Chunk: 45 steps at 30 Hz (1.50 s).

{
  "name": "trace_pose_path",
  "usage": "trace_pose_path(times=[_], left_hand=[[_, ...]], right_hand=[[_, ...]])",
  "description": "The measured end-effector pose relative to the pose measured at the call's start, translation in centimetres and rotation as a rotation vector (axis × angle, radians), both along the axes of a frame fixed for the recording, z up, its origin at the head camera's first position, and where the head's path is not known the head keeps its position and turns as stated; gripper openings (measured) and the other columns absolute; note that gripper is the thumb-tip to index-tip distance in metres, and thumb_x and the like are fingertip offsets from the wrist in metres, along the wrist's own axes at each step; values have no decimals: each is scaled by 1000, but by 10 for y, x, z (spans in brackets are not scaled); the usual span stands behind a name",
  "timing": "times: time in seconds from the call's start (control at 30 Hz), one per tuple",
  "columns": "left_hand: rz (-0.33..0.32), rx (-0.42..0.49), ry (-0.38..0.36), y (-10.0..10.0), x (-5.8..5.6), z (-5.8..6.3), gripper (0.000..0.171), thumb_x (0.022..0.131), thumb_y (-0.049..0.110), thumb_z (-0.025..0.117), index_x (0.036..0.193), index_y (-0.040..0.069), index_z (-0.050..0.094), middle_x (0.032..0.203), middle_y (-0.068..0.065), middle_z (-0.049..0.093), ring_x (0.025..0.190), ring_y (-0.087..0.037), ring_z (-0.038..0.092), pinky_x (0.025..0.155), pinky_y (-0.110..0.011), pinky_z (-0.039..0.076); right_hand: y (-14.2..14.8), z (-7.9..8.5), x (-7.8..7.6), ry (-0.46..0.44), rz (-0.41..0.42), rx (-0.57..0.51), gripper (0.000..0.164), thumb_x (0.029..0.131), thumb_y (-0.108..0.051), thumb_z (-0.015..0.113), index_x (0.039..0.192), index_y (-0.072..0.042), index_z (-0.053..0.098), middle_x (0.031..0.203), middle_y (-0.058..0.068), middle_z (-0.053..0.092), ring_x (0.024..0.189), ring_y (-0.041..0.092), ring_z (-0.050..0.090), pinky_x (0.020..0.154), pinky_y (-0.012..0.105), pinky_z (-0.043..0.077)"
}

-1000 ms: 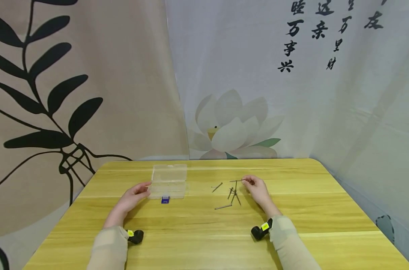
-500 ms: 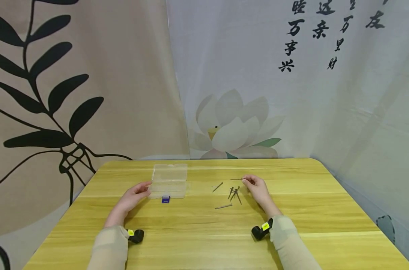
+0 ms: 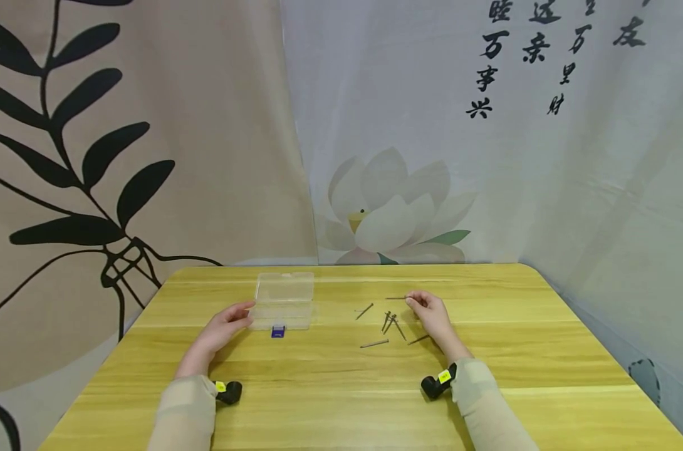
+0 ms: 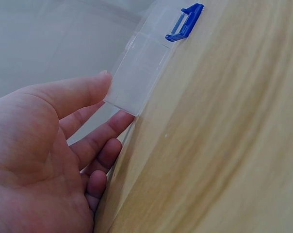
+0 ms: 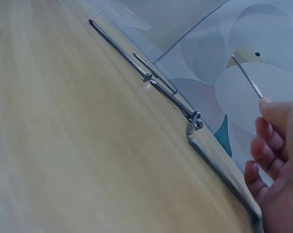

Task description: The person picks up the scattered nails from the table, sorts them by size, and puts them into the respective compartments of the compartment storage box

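Observation:
On the left of the table stands a clear plastic box (image 3: 285,287), its lid raised behind it and a blue latch (image 3: 277,332) at the front. My left hand (image 3: 225,326) touches its left end; in the left wrist view the thumb meets the rim and a straight finger reaches the end wall. My right hand (image 3: 432,316) pinches the end of a thin nail (image 3: 396,298), held level above the table. Below it several nails (image 3: 388,322) lie in a loose cluster. One more nail (image 3: 418,340) lies by my right wrist, partly hidden.
Between box and cluster lie crossed nails (image 3: 364,311), with a single nail (image 3: 374,344) nearer me. The wooden table (image 3: 330,401) ends at a printed cloth backdrop (image 3: 229,125). Black wrist cameras (image 3: 432,387) sit at both cuffs.
A nail that dangled from the pinched one has come off. One nail now lies farther right, by the right wrist. Both hands stay nearly in place.

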<state>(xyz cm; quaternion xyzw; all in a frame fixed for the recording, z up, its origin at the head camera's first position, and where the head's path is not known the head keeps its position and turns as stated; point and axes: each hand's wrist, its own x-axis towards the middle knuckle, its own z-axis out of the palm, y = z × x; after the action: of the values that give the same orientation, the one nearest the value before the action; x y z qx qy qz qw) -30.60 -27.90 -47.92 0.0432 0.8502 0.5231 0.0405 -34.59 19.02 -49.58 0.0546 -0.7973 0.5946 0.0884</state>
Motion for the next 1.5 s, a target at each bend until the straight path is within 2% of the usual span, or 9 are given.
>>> trace_pose_path(times=[0.27, 0.43, 0.7, 0.83, 0.97, 1.07, 1.17, 1.37, 1.5], left_hand=[[4, -1, -3, -1, 0, 0, 51, 100, 19, 56, 146, 3, 41, 138, -26, 43, 124, -37, 40, 101, -52, 34], [16, -5, 3, 0, -1, -1, 50, 100, 19, 56, 145, 3, 43, 136, -25, 45, 122, -36, 42, 100, -50, 34], [14, -2, 15, 3, -2, -1, 49, 100, 18, 57, 144, 2, 44, 133, -24, 47, 120, -35, 43, 97, -46, 36], [14, -5, 25, 3, -2, -1, 48, 99, 18, 57, 143, 1, 45, 132, -24, 48, 119, -34, 43, 97, -45, 36], [9, -3, 23, 4, 0, -1, 49, 100, 18, 56, 144, 1, 44, 134, -25, 46, 121, -36, 42, 100, -49, 34], [11, -1, 21, 3, 1, -2, 49, 100, 18, 56, 144, 1, 43, 136, -26, 45, 124, -38, 41, 102, -51, 32], [12, -8, 18, 2, 2, -3, 50, 100, 19, 56, 145, 2, 43, 137, -27, 45, 125, -39, 40, 102, -53, 32], [19, -21, 19, 1, 2, -5, 50, 100, 21, 57, 145, 4, 43, 137, -26, 45, 125, -38, 41, 102, -53, 32], [19, -10, 37, 1, 1, -5, 49, 99, 18, 57, 143, 2, 45, 135, -26, 47, 123, -38, 42, 101, -52, 33]], right_hand=[[-1, 6, -10, -35, -11, -39, 28, 98, -22, 60, 111, 2, 65, 91, 21, 57, 73, 18, 49, 64, 29, 43], [-1, 14, -14, -59, -7, -42, 28, 98, -22, 60, 111, 3, 65, 86, 16, 56, 72, 17, 48, 65, 29, 43], [-4, 29, -26, 27, 52, 4, 25, 97, -19, 61, 108, 3, 66, 87, 11, 58, 72, 18, 49, 71, 43, 46], [-6, 34, -33, 25, 73, 14, 26, 98, -20, 60, 111, 3, 65, 90, 16, 58, 73, 18, 49, 73, 46, 45], [-8, 40, -37, 24, 87, 4, 29, 98, -19, 60, 113, 6, 64, 90, 18, 58, 72, 18, 47, 70, 41, 45], [-17, 55, -30, 25, 113, -1, 29, 98, -14, 59, 114, 11, 62, 87, 16, 58, 71, 20, 47, 66, 35, 44], [-27, 59, -32, 14, 139, -23, 29, 98, -12, 59, 113, 11, 62, 87, 20, 58, 71, 20, 47, 63, 30, 43], [-45, 46, -49, 43, 151, -3, 24, 97, -15, 61, 110, 5, 66, 79, 6, 57, 67, 17, 45, 60, 27, 40], [-57, 42, -51, 37, 176, 15, 21, 97, -14, 61, 107, 4, 66, 80, 8, 57, 64, 15, 44, 59, 26, 39]])
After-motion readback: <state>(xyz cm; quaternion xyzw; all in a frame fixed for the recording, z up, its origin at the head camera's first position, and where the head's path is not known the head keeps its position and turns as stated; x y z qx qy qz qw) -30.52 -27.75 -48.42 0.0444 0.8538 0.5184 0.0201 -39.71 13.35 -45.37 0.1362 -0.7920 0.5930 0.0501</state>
